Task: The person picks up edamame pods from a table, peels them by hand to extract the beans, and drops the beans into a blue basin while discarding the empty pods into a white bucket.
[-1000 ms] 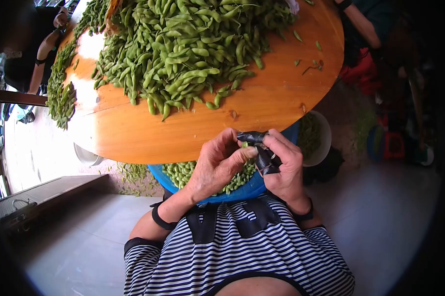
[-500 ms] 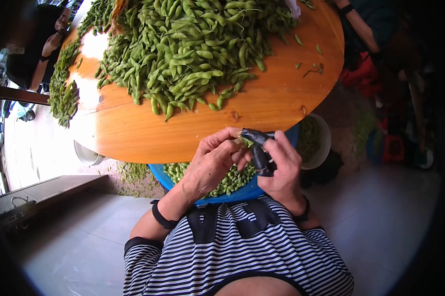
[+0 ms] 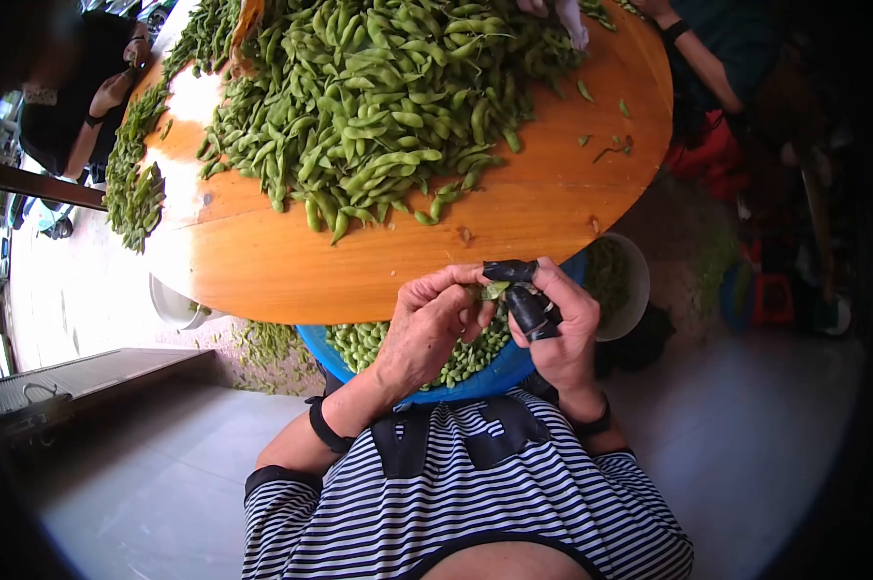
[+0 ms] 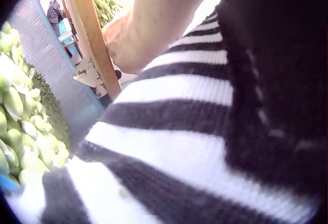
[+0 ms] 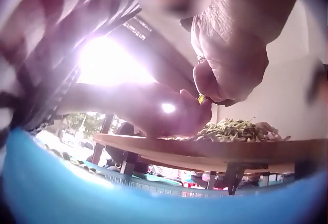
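Note:
Both hands meet over a blue basin (image 3: 514,372) of shelled green beans (image 3: 354,340), near the table's front edge. My left hand (image 3: 422,329) pinches a green edamame pod (image 3: 495,289) between thumb and index finger. Black tape wraps the thumb and index finger of my right hand (image 3: 570,329). These taped fingers (image 3: 526,311) close on the pod's other side, index above and thumb below. In the right wrist view, a bit of the pod (image 5: 201,99) shows between the two hands. The left wrist view mostly holds striped shirt (image 4: 169,126), hiding the fingers' work.
A large heap of pods (image 3: 359,126) covers much of the round wooden table (image 3: 291,275). White buckets (image 3: 635,290) stand below on either side. Pods and husks (image 3: 262,348) litter the floor at left. Other people's arms (image 3: 702,63) reach in at both far sides.
The left thumb has drawn back from the right thumb while keeping its pinch on the pod. My right taped index finger now lies flatter across the pod's top.

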`<action>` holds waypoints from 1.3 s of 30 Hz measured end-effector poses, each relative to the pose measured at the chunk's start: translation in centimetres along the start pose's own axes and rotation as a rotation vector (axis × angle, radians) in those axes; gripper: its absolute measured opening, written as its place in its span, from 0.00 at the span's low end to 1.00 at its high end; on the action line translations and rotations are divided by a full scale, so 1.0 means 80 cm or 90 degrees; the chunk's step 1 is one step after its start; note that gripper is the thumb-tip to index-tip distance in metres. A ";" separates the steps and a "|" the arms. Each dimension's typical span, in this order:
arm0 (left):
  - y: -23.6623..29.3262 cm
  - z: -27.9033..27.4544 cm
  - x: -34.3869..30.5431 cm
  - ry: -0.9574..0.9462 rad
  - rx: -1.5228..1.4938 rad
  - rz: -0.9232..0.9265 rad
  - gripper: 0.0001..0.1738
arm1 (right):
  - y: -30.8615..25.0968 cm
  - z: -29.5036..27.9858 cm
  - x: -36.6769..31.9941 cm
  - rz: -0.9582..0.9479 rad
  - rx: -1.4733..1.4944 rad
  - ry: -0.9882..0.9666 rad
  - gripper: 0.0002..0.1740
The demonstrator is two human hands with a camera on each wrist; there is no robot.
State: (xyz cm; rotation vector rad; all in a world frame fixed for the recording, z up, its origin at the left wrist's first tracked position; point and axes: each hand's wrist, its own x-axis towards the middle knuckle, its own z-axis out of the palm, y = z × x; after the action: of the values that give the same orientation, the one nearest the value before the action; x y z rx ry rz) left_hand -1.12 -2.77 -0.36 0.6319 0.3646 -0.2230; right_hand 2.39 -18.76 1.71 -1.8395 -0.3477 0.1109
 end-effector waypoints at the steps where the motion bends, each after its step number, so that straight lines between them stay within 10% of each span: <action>1: 0.001 0.007 -0.002 0.023 0.002 -0.020 0.12 | -0.004 -0.005 0.000 -0.002 0.000 0.003 0.15; 5: 0.000 0.000 0.000 -0.103 -0.004 -0.048 0.12 | -0.008 -0.023 -0.002 0.081 0.065 -0.028 0.17; 8: -0.009 0.001 0.003 -0.035 0.020 -0.044 0.14 | -0.005 -0.021 -0.006 -0.171 -0.128 0.021 0.22; 21: -0.001 -0.008 -0.004 -0.085 -0.003 -0.070 0.14 | 0.005 -0.030 -0.010 -0.136 -0.089 0.015 0.21; 26: 0.009 -0.015 -0.018 -0.243 0.429 -0.025 0.14 | 0.002 -0.108 -0.018 0.024 0.140 0.124 0.18; 29: 0.009 -0.021 -0.022 -0.281 0.639 0.045 0.12 | -0.007 -0.176 -0.009 0.018 -0.477 -0.010 0.16; 32: 0.011 -0.018 -0.018 -0.250 0.651 0.004 0.12 | -0.037 -0.170 -0.002 -0.018 -0.536 0.054 0.15; 34: 0.013 -0.012 -0.014 -0.256 0.648 -0.022 0.12 | -0.074 -0.147 -0.007 0.037 -0.046 0.048 0.15; 36: 0.011 -0.007 -0.012 -0.261 0.651 0.004 0.12 | -0.072 -0.131 0.004 -0.178 0.144 0.063 0.16; 39: 0.000 -0.013 -0.011 -0.283 0.632 0.050 0.15 | -0.121 -0.160 0.042 0.021 0.816 -0.498 0.12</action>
State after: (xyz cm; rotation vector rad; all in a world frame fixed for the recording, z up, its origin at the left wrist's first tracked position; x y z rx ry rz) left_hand -2.21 -2.02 -0.81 1.5329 -0.2396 -0.4649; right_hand 7.11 -27.12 15.06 -0.4622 -0.5910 0.8707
